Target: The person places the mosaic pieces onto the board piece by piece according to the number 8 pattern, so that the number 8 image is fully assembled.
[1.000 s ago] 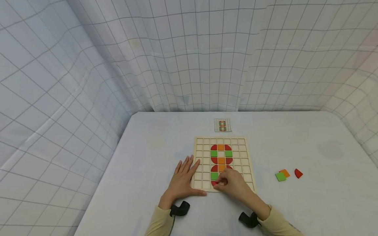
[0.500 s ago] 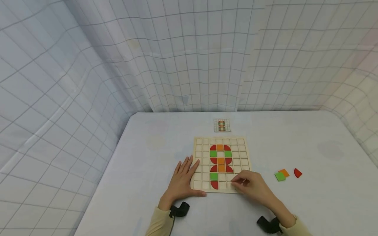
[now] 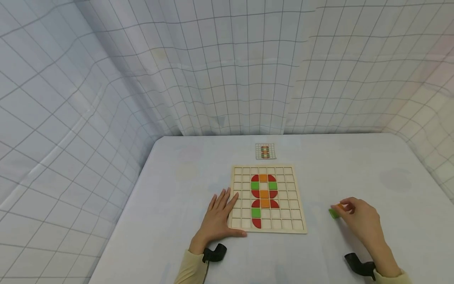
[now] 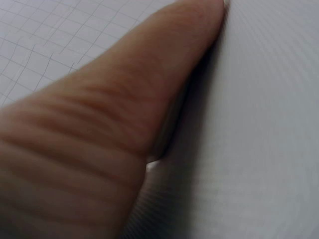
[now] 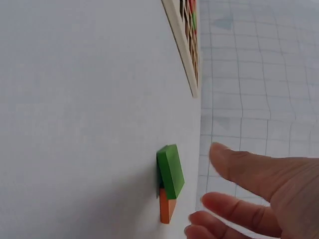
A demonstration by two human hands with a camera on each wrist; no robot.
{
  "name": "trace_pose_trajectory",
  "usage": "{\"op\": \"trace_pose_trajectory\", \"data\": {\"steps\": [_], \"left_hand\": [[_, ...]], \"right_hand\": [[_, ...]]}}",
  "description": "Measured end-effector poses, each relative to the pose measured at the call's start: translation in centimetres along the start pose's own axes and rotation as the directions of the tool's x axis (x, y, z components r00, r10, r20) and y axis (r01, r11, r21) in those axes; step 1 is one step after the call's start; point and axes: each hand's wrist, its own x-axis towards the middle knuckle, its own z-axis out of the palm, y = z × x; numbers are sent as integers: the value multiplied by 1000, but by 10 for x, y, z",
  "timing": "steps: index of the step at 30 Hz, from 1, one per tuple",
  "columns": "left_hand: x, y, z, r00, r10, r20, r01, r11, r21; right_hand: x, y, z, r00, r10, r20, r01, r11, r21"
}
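A wooden grid board [image 3: 291,215] lies on the white table, with red quarter-round, green square and orange square pieces set in its middle columns. My left hand [image 3: 216,219] rests with spread fingers on the board's lower left edge, thumb along the front. To the right of the board, my right hand [image 3: 363,221] hovers over a green square tile [image 3: 333,213] and an orange tile [image 3: 340,206]. In the right wrist view, the green tile leans on the orange one, and thumb and fingers stand apart from both. The loose red quarter piece is hidden by my right hand.
A small pattern card [image 3: 265,151] lies behind the board, printed with a red, green and orange figure on a grid. White gridded curtains [image 3: 227,79] surround the table [image 3: 184,177] at the back and sides.
My right hand has moved from the board rightward to the loose tiles, leaving a red quarter piece in the lower left of the figure. My left hand has stayed in place.
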Motion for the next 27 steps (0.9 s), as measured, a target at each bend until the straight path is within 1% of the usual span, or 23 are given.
{"op": "trace_pose_trajectory", "data": {"steps": [4,8,13,17,24,27], "left_hand": [[0,0,1,1000,-2,10,1,1000,6],[0,-1,2,1000,-5,22,5,1000,7],[0,-1,2,1000,-6,19,6,1000,8],[1,-2,1,1000,-12,24,11,1000,22],[1,-3,2,1000,-13,18,12,1000,21],[0,-3,3,1000,-18,25,18,999,29]], "right_hand": [[0,8,-5,997,60,51,-58,997,-47],[0,11,-5,991,89,95,-82,994,-78],[4,9,-3,975,136,175,-125,990,-71],[9,7,-3,964,136,227,-130,991,-43],[17,8,-3,958,114,265,-119,993,3],[18,7,-1,958,111,266,-118,993,10]]}}
